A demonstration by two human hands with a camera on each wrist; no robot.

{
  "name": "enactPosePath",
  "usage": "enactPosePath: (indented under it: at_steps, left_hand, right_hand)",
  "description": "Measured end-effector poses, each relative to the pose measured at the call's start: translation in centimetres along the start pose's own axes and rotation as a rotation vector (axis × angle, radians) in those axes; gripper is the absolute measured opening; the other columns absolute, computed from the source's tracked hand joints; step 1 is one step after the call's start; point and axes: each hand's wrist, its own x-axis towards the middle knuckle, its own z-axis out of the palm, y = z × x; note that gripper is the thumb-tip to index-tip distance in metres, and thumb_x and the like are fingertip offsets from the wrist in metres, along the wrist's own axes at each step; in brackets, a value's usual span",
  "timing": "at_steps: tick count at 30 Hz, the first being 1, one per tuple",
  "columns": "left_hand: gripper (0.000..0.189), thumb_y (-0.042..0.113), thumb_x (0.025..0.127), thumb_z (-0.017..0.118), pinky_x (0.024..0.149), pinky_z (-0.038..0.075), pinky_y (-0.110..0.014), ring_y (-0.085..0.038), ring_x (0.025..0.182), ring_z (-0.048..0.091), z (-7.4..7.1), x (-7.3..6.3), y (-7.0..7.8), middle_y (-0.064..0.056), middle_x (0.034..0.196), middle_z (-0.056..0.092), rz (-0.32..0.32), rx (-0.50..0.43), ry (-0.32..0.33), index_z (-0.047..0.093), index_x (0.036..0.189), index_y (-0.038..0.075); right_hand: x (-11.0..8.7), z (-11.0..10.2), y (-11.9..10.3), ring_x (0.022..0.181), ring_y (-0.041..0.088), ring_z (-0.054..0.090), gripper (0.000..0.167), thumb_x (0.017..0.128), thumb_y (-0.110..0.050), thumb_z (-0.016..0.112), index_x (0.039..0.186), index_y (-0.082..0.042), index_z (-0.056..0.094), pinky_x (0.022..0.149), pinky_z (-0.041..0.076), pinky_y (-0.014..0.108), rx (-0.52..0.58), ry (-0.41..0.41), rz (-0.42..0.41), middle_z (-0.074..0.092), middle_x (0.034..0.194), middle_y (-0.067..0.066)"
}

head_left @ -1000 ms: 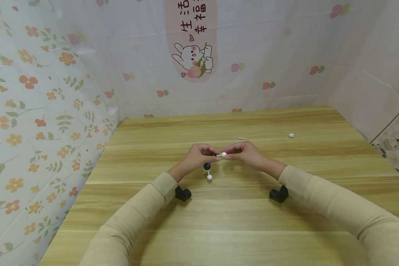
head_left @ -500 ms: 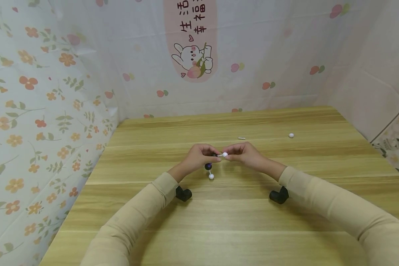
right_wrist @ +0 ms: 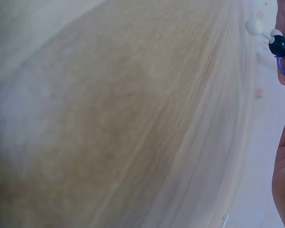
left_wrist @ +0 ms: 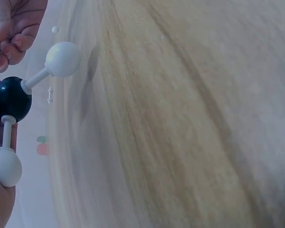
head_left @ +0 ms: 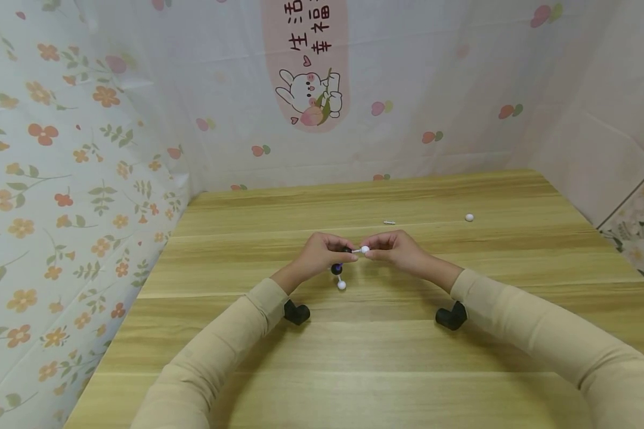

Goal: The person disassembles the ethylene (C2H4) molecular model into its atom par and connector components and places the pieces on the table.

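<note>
Ball-and-stick model (head_left: 337,269) just below centre of the head view, glossy black balls (left_wrist: 12,99), curved purple links (right_wrist: 281,66), white sticks (left_wrist: 36,80) tipped with smooth white balls (left_wrist: 62,59) — left hand (head_left: 322,250) pinching a black ball, right hand (head_left: 396,245) pinching a white one, above the desk (head_left: 375,369).

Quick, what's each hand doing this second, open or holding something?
Left hand: closed, holding the ball-and-stick model.
Right hand: closed, pinching a white ball.
</note>
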Motion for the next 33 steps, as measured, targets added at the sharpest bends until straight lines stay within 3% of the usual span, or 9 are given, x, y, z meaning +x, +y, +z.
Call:
enactPosePath:
  at_steps: [8, 11, 15, 20, 25, 30, 33]
  left_hand:
    - [0.022, 0.023, 0.084, 0.079, 0.076, 0.054, -0.03, -0.017, 0.088, 0.067, -0.2, 0.1, 0.1, -0.002, 0.096, 0.072, 0.014, 0.027, -0.002, 0.076, 0.102, 0.009]
    - [0.02, 0.02, 0.085, 0.078, 0.072, 0.053, -0.028, -0.017, 0.085, 0.066, -0.6, -0.2, -0.2, -0.002, 0.094, 0.072, 0.004, 0.028, 0.038, 0.076, 0.1, 0.008]
    - [0.018, 0.017, 0.085, 0.078, 0.069, 0.053, -0.028, -0.017, 0.082, 0.065, -1.3, -0.6, -0.5, -0.002, 0.094, 0.072, -0.024, 0.019, 0.093, 0.076, 0.1, 0.008]
    - [0.021, 0.017, 0.085, 0.078, 0.076, 0.055, -0.031, -0.019, 0.089, 0.067, -1.6, -0.5, -0.3, -0.003, 0.099, 0.072, -0.015, -0.011, 0.087, 0.075, 0.104, 0.008]
    - [0.02, 0.016, 0.084, 0.078, 0.074, 0.056, -0.031, -0.02, 0.09, 0.068, -1.6, -0.5, -0.3, -0.004, 0.102, 0.071, -0.029, -0.036, 0.091, 0.076, 0.103, 0.008]
    - [0.021, 0.015, 0.085, 0.078, 0.07, 0.056, -0.03, -0.025, 0.09, 0.068, -1.5, -0.5, -0.4, -0.005, 0.109, 0.068, -0.034, -0.044, 0.1, 0.076, 0.104, 0.006]
    - [0.023, 0.016, 0.085, 0.078, 0.071, 0.055, -0.03, -0.028, 0.092, 0.067, -1.6, -0.6, -0.4, -0.005, 0.109, 0.07, -0.029, -0.047, 0.098, 0.075, 0.105, 0.006]
  right_hand:
    - [-0.2, -0.3, -0.2, 0.099, 0.02, 0.063, 0.034, 0.092, -0.014, 0.069, 0.118, 0.009, 0.064, 0.09, 0.052, 0.039, 0.016, 0.016, 0.005, 0.068, 0.107, 0.01]
    - [-0.5, -1.2, -0.1, 0.095, 0.015, 0.064, 0.038, 0.093, -0.015, 0.069, 0.119, 0.011, 0.062, 0.09, 0.052, 0.041, 0.02, 0.066, 0.004, 0.068, 0.107, 0.011]
    - [-1.3, -3.3, 0.1, 0.092, 0.01, 0.064, 0.039, 0.093, -0.016, 0.068, 0.121, 0.011, 0.061, 0.087, 0.053, 0.04, -0.015, 0.171, 0.026, 0.067, 0.115, 0.017]
    - [-1.8, -4.7, 0.1, 0.1, 0.01, 0.062, 0.046, 0.093, -0.025, 0.069, 0.125, 0.007, 0.061, 0.091, 0.051, 0.037, -0.046, 0.168, 0.053, 0.059, 0.129, 0.019]
    - [-2.2, -5.7, 0.5, 0.098, 0.014, 0.065, 0.046, 0.093, -0.024, 0.068, 0.126, 0.008, 0.06, 0.088, 0.052, 0.031, -0.067, 0.208, 0.055, 0.061, 0.125, 0.021]
    - [-3.1, -8.2, 0.9, 0.102, 0.022, 0.066, 0.052, 0.094, -0.032, 0.067, 0.129, 0.006, 0.058, 0.089, 0.051, 0.029, -0.117, 0.256, 0.087, 0.068, 0.117, 0.008]
    - [-3.7, -9.9, 1.1, 0.103, 0.02, 0.066, 0.056, 0.093, -0.036, 0.066, 0.131, 0.005, 0.057, 0.091, 0.05, 0.03, -0.158, 0.287, 0.114, 0.068, 0.115, -0.003]
